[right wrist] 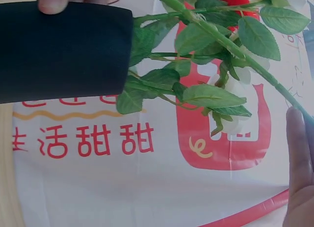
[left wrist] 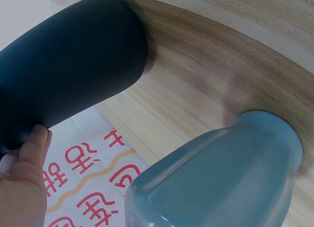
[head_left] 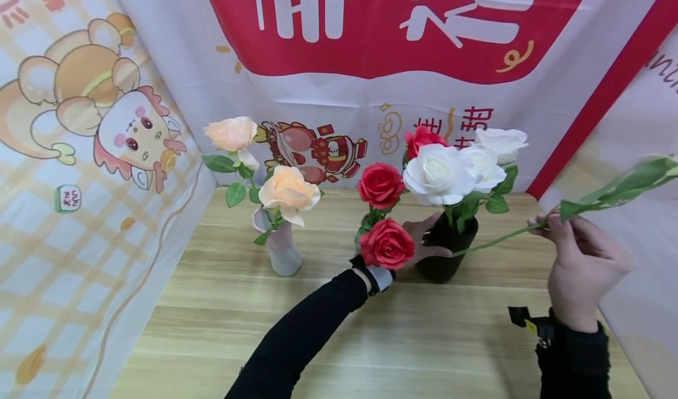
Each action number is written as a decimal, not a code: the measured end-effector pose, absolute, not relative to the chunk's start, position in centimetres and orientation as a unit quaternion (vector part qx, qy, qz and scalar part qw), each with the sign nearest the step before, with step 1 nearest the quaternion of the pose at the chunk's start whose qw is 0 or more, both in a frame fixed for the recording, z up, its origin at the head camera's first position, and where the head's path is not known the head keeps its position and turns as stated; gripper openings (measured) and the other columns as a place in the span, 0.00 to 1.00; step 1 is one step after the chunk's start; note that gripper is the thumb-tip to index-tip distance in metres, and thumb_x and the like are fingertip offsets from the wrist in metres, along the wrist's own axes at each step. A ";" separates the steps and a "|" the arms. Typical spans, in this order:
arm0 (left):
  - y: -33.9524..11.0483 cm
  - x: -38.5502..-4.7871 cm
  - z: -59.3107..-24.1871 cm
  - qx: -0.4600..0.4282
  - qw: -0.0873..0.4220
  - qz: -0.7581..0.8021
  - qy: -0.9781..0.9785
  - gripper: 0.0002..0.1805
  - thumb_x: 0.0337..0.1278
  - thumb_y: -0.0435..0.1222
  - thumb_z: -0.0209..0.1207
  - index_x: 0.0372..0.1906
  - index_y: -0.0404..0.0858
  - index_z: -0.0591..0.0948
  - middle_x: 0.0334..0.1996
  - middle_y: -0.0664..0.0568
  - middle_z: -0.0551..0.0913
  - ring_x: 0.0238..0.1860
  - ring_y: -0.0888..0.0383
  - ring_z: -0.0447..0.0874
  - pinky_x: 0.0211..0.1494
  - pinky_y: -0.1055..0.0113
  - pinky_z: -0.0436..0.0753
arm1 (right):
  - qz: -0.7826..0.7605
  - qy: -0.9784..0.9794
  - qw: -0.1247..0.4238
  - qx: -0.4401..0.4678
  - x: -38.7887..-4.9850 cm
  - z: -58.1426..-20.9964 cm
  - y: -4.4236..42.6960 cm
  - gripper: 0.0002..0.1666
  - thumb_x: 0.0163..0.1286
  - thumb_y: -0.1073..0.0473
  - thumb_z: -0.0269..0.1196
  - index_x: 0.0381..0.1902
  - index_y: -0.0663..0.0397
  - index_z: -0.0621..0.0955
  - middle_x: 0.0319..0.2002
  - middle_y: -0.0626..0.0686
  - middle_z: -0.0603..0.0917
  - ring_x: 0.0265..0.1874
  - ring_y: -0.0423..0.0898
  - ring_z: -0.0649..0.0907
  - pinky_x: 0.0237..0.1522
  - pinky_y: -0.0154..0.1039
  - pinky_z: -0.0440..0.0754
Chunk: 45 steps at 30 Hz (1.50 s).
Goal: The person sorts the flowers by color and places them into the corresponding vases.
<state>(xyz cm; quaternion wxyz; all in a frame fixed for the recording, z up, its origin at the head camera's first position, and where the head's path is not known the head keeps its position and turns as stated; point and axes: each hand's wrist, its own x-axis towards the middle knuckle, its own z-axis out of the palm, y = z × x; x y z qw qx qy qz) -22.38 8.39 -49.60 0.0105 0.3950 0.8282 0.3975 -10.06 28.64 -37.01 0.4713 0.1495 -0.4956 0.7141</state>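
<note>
My left hand (head_left: 424, 241) reaches past the red roses (head_left: 386, 243) and grips a black vase (head_left: 444, 263), which holds white roses (head_left: 438, 174). In the left wrist view, a finger (left wrist: 30, 161) rests against the black vase (left wrist: 73, 65). My right hand (head_left: 585, 263) pinches a long green stem (head_left: 495, 241) with a leafy, bud-like head (head_left: 617, 190) at the right. Its lower end points down-left to the black vase, on the vase's near side. The right wrist view has that stem (right wrist: 233, 48) crossing in front of the rose leaves.
A glossy blue-grey vase (left wrist: 216, 178) stands close to the left wrist, mostly hidden by red roses in the head view. At left, a pale twisted vase (head_left: 284, 250) holds peach roses (head_left: 290, 193). Printed cloth (head_left: 318, 87) hangs behind the wooden table (head_left: 212, 328).
</note>
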 end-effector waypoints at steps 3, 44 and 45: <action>8.5 -22.4 -49.6 0.395 0.012 0.402 0.826 0.52 0.56 0.54 0.67 0.79 0.57 0.48 0.66 0.49 0.73 0.58 0.63 0.77 0.54 0.77 0.73 | 0.707 -0.481 0.503 0.127 -10.4 -36.7 28.8 0.12 0.59 0.82 0.64 0.35 0.94 0.75 0.31 0.77 0.81 0.28 0.57 0.86 0.37 0.41 0.85; 8.9 -22.7 -49.9 0.384 0.012 0.405 0.829 0.48 0.54 0.54 0.68 0.77 0.52 0.58 0.64 0.50 0.74 0.49 0.62 0.83 0.48 0.78 0.76 | 0.653 -0.610 0.441 0.083 -13.7 -40.6 28.9 0.10 0.61 0.75 0.67 0.37 0.83 0.82 0.33 0.71 0.84 0.27 0.50 0.87 0.35 0.37 0.84; 8.9 -22.7 -50.0 0.382 0.013 0.405 0.830 0.48 0.54 0.55 0.68 0.77 0.53 0.58 0.64 0.50 0.75 0.50 0.62 0.82 0.49 0.77 0.76 | 0.631 -0.638 0.435 0.079 -13.8 -40.8 28.9 0.09 0.62 0.74 0.67 0.38 0.81 0.83 0.33 0.69 0.85 0.27 0.48 0.87 0.36 0.35 0.84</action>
